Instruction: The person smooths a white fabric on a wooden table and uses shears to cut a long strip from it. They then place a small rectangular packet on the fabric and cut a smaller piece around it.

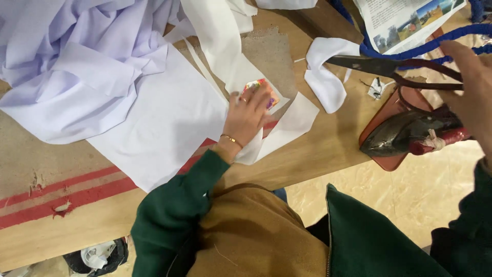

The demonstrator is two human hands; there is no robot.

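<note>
The left hand [247, 115] lies flat, fingers spread and released, pressing down on a small colourful patch [259, 88] that peeks out just beyond the fingertips, on top of a white fabric piece [164, 128] spread over the wooden table [318, 154]. The right hand [471, 87] is well apart, at the far right edge of view, its fingers loosely curled against the handles of a pair of dark scissors [389, 66]; whether it truly grips them I cannot tell. The scissors' long axis runs nearly level, blades pointing left toward the patch, with their tips over a strip of white cloth [325, 77]. So the patch lies to the left of the blades, and the left hand is by far the nearer to it. Just below the scissors a dark iron [410, 133] sits on a reddish tray [382, 159] close to the table's near edge, and a blue cord [425, 43] crosses above. Between blades and patch the table shows bare wood; a heap of pale fabric [77, 56] crowds the left
</note>
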